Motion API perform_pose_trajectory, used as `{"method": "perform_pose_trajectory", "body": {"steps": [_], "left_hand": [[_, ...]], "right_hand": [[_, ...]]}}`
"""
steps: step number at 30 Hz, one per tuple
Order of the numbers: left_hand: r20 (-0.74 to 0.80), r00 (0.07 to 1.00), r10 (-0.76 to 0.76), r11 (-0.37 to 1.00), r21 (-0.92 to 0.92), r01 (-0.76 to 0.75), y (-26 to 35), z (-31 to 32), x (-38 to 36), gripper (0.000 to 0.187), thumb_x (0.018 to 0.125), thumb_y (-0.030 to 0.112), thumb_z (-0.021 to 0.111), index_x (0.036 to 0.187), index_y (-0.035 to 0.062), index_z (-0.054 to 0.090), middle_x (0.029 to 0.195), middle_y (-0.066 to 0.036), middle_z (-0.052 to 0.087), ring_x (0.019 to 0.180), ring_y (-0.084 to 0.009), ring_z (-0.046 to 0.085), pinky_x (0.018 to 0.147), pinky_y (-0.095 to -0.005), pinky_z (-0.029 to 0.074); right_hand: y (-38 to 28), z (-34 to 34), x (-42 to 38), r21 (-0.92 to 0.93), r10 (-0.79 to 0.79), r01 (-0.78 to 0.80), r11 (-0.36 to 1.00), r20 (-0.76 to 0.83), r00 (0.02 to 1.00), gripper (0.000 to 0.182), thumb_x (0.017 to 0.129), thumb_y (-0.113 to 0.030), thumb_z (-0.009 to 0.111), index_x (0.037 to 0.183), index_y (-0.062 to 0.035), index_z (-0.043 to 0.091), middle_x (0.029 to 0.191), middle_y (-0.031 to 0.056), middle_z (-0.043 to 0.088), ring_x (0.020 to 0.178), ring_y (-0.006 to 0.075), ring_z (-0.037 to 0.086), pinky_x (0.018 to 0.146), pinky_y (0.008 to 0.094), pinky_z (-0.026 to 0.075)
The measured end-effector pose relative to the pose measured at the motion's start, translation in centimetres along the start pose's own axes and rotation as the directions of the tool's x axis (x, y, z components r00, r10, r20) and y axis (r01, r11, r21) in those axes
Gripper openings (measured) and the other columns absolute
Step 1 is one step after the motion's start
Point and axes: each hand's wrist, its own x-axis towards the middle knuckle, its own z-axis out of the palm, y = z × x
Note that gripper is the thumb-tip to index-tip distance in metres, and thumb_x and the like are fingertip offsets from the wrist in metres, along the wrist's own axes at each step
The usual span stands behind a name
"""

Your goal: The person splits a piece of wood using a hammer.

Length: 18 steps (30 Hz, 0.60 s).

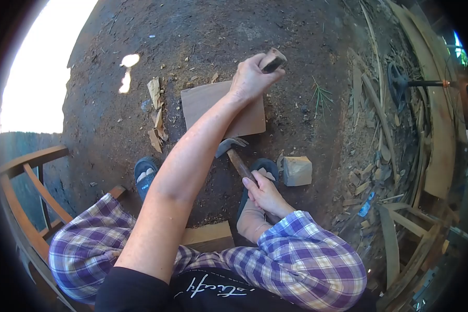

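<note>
My left hand (250,79) is stretched forward over a flat brown board (198,104) on the ground. Its fingers are wrapped round a short piece of wood (274,58), of which only the end with a dark face shows. Closer to my body, my right hand (267,196) grips the wooden handle of a claw hammer (239,164). The hammer's metal head lies low, just off the board's near edge. A pale wood block (298,171) sits on the ground to the right of that hand.
Wood chips (154,93) lie left of the board. Another wood block (209,236) is between my legs. My sandalled feet flank the hammer. A wooden chair (34,156) stands at left; scrap wood (369,177) and long planks (437,151) line the right.
</note>
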Motion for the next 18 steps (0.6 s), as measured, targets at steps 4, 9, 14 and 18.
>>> {"method": "perform_pose_trajectory", "body": {"steps": [4, 9, 14, 18], "left_hand": [[0.401, 0.911, -0.098, 0.994, 0.082, 0.071, 1.9, 0.2, -1.8, 0.030, 0.079, 0.026, 0.076, 0.101, 0.0086, 0.067, 0.086, -0.007, 0.071, 0.081, -0.0130, 0.067, 0.075, -0.0307, 0.053], [0.543, 0.839, 0.047, 0.926, 0.291, -0.241, 2.0, 1.2, -5.6, 0.022, 0.074, 0.018, 0.072, 0.092, 0.0069, 0.063, 0.082, -0.012, 0.068, 0.079, -0.0323, 0.066, 0.074, -0.0422, 0.051], [-0.045, 0.967, 0.252, 0.888, 0.407, -0.213, 0.1, 3.1, -8.4, 0.020, 0.070, 0.012, 0.068, 0.085, 0.0082, 0.055, 0.078, -0.010, 0.060, 0.077, -0.0331, 0.060, 0.066, -0.0451, 0.046], [-0.396, 0.877, 0.272, 0.935, 0.324, -0.144, -0.3, 3.9, -7.7, 0.023, 0.068, 0.012, 0.070, 0.082, 0.0079, 0.053, 0.077, -0.010, 0.057, 0.075, -0.0321, 0.057, 0.064, -0.0435, 0.044]], "right_hand": [[0.5, -1.2, -1.5, 0.214, 0.111, -0.103, 0.971, -0.026, 0.994, 0.023, 0.099, -0.028, 0.054, 0.111, -0.0080, 0.053, 0.060, -0.0023, 0.048, 0.042, 0.0060, 0.041, 0.037, 0.0233, 0.032], [2.7, -4.2, -4.0, 0.227, 0.133, -0.100, 0.969, -0.137, 0.982, 0.022, 0.100, -0.028, 0.052, 0.102, -0.0062, 0.048, 0.060, -0.0004, 0.047, 0.042, 0.0067, 0.042, 0.037, 0.0236, 0.035], [4.2, -6.8, -5.5, 0.323, 0.138, -0.023, 0.946, -0.340, 0.930, 0.021, 0.101, -0.028, 0.049, 0.095, -0.0081, 0.046, 0.059, 0.0019, 0.049, 0.038, 0.0082, 0.043, 0.034, 0.0242, 0.036], [2.0, -9.2, -4.7, 0.204, 0.006, 0.098, 0.974, -0.455, 0.891, 0.023, 0.102, -0.029, 0.048, 0.099, -0.0060, 0.047, 0.057, 0.0011, 0.049, 0.039, 0.0072, 0.044, 0.035, 0.0216, 0.037]]}}
